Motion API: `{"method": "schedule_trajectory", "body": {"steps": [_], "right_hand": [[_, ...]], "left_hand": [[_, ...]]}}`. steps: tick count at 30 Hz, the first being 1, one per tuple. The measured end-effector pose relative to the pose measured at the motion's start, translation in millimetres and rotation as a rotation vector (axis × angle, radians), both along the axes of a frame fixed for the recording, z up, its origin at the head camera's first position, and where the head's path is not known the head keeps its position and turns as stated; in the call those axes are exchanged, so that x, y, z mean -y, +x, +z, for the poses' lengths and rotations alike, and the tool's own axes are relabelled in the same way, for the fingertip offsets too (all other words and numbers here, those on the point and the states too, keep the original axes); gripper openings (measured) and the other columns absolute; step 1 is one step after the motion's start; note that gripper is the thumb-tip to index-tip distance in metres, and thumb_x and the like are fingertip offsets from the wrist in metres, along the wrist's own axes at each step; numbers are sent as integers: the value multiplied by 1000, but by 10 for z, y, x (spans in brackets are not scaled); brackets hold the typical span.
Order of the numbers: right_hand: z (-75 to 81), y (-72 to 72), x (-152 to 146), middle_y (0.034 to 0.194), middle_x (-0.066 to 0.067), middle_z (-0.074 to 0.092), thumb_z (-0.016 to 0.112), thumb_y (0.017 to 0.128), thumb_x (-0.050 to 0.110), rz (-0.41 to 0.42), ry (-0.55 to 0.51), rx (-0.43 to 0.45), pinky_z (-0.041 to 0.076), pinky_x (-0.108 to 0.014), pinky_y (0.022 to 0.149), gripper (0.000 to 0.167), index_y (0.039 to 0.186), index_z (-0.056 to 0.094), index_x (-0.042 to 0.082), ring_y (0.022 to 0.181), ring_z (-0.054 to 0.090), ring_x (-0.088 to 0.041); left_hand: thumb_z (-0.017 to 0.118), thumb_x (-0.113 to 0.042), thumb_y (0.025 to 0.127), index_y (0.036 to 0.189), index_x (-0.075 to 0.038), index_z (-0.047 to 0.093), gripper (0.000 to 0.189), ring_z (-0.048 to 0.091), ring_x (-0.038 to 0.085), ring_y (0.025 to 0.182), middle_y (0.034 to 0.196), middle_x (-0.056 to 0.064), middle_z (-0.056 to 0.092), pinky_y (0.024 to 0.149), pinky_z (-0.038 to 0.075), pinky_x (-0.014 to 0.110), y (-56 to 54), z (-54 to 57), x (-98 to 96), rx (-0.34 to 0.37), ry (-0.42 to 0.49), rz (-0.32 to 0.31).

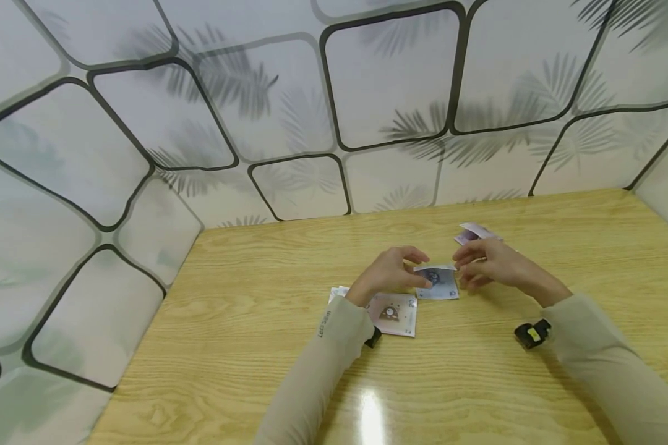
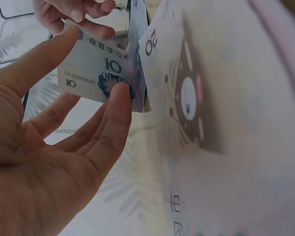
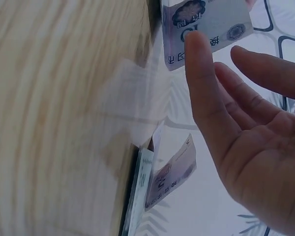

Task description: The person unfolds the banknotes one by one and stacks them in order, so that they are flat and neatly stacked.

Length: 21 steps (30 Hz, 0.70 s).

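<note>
Beige sleeves (image 1: 312, 395) nearest the camera, coming in from the bottom edge and lower right of the head view. Black wrist unit with a yellow label (image 1: 531, 334) at the right cuff; second black unit (image 1: 373, 337) partly showing under the left cuff.

Blue 10 note (image 1: 438, 289) is right of centre on the bench (image 1: 228, 334), between the hands — creased, near part flat, far flap raised.

Left hand (image 1: 386, 270) is on its left side: thumb overlaps the note's face, index fingertip at the flap's top edge in the left wrist view. Can't tell whether these fingers actually pinch it.

Right hand (image 1: 492, 266) is at its right edge, fingers loosely bent and parted, grip released. One finger overlaps the note's face in the right wrist view; contact unclear.

Pink 20 note (image 1: 395, 314) lies flat just below and left of the blue one, partly hidden by the left cuff; pale paper corners (image 1: 336, 291) stick out to its left. Lilac note (image 1: 475, 232) sits beyond the right hand, upper right of centre, folded with its flap up.

Wall (image 1: 289, 93) across the top and left: black and grey rounded outlines, grey leaf prints. Bright glare patch on the bench, bottom centre.
</note>
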State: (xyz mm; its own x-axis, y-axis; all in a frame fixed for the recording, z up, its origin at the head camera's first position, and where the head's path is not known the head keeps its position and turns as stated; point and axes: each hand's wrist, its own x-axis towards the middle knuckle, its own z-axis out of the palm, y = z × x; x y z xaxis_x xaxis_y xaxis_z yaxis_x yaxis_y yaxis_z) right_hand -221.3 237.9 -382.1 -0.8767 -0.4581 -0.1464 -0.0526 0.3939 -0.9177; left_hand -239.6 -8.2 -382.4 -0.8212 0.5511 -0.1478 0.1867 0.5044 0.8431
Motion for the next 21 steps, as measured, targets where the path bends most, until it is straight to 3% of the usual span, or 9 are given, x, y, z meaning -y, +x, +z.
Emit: {"method": "schedule_trajectory", "body": {"steps": [5, 11, 16, 21], "right_hand": [[10, 8, 31, 112, -29, 61, 54, 97, -8, -30, 16, -15, 63, -36, 72, 33, 125, 47, -25, 86, 68, -24], [-17, 5, 40, 98, -17, 61, 60, 96, -5, -64, 88, -98, 61, -33, 65, 31, 121, 53, -23, 78, 65, -22], [-44, -7, 44, 99, -15, 61, 66, 94, 1, -64, 126, -105, 60, -32, 66, 37, 121, 53, -21, 81, 63, -19], [-63, -12, 62, 84, -8, 63, 66, 92, -5, -50, 78, -58, 61, -32, 62, 40, 124, 48, -22, 73, 63, -16]], "left_hand": [[70, -11, 97, 117, -1, 70, 22, 66, 17, 92, 110, 9, 70, 76, 57, 23, 0, -4, -8, -39, 43, 62], [60, -10, 104, 105, 5, 69, 18, 72, 27, 82, 87, 11, 71, 72, 61, 30, -11, -12, -17, -37, 186, 182], [58, -7, 104, 109, 6, 65, 16, 73, 35, 83, 87, 14, 71, 74, 62, 34, -16, -12, -13, -40, 244, 261], [55, 1, 102, 117, 8, 59, 17, 73, 37, 84, 93, 20, 73, 75, 63, 35, -21, -13, -1, -37, 293, 330]]}}
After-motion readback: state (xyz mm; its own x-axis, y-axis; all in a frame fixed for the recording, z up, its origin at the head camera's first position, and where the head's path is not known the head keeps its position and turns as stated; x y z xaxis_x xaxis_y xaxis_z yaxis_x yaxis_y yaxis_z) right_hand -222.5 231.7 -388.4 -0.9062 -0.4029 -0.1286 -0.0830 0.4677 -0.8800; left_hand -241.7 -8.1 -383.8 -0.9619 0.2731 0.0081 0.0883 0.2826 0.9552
